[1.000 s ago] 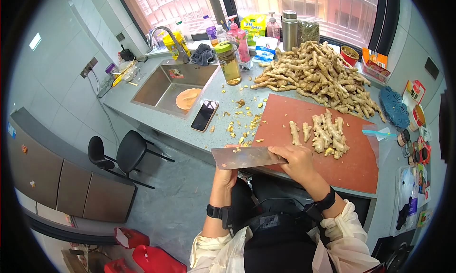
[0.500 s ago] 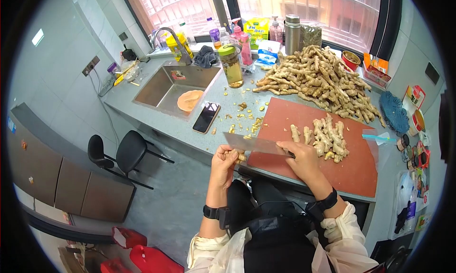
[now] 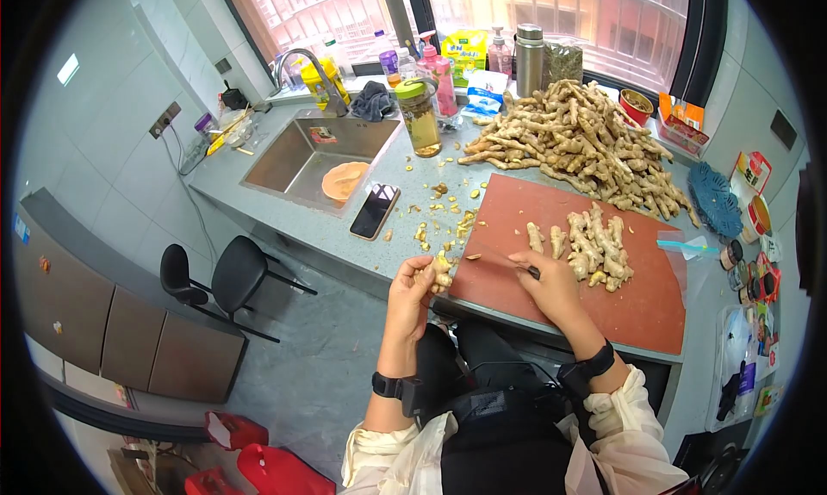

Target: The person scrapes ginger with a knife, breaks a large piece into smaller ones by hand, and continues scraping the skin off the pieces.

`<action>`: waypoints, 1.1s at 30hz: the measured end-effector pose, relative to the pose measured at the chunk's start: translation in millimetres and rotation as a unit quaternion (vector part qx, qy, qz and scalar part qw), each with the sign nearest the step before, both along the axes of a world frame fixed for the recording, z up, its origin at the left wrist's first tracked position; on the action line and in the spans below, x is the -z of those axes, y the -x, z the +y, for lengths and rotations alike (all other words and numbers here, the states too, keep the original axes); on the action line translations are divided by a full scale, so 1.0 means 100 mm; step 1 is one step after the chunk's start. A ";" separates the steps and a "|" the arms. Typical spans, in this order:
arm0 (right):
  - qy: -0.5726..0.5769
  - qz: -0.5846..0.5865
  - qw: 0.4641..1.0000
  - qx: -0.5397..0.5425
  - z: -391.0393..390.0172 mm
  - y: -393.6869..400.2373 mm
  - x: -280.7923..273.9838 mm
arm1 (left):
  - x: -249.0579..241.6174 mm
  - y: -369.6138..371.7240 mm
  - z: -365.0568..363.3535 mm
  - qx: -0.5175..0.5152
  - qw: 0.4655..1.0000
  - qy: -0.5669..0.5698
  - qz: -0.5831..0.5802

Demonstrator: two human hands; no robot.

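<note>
A piece of ginger (image 3: pixel 441 273) is held in my left hand (image 3: pixel 409 297), just off the front edge of the counter. My right hand (image 3: pixel 551 286) grips a knife (image 3: pixel 500 258) by its dark handle, over the front left of the red cutting board (image 3: pixel 525 211). The blade looks thin, seen nearly edge-on, and points toward the ginger. Several ginger pieces (image 3: pixel 599 245) lie on the board right of centre. Behind it rises a large heap of ginger (image 3: pixel 586 142). Small peelings and scraps (image 3: pixel 466 224) are scattered on the counter left of the board.
To the left are a phone (image 3: pixel 376 211), a sink (image 3: pixel 293 155) with an orange bowl (image 3: pixel 345 181), and a green-lidded bottle (image 3: pixel 420 120). A steel flask (image 3: pixel 529 60) stands by the window. A blue dish (image 3: pixel 715 204) and jars (image 3: pixel 732 255) are at right.
The knife has turned from showing its broad blade to nearly edge-on and moved right, away from my left hand. The ginger in that hand is raised and more visible.
</note>
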State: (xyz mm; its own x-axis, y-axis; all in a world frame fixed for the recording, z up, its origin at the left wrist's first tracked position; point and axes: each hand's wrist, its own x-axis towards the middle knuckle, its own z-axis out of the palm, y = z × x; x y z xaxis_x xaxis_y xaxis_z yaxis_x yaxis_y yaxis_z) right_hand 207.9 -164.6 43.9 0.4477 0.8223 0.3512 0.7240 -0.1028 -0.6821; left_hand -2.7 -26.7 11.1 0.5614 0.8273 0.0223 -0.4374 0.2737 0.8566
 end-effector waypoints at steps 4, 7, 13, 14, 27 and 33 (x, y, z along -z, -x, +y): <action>0.062 0.166 0.984 0.015 -0.07 -0.10 0.04 | -0.02 -0.07 -0.03 0.018 0.996 0.083 -0.017; 0.002 0.203 0.979 -0.017 -0.13 -0.16 0.15 | -0.11 -0.14 -0.11 0.019 0.996 0.086 -0.007; 0.020 0.241 0.970 -0.007 -0.24 -0.12 0.09 | -0.02 -0.23 -0.15 0.047 0.990 0.120 -0.058; 0.020 0.241 0.970 -0.007 -0.24 -0.08 0.11 | 0.01 -0.26 -0.17 0.054 0.984 0.141 -0.097; -0.150 -0.142 0.977 -0.053 -0.10 0.32 -0.23 | 0.03 -0.28 -0.40 -0.027 0.959 0.247 -0.137; -0.168 -0.175 0.968 -0.059 -0.06 0.35 -0.25 | 0.05 -0.24 -0.41 -0.025 0.963 0.238 -0.126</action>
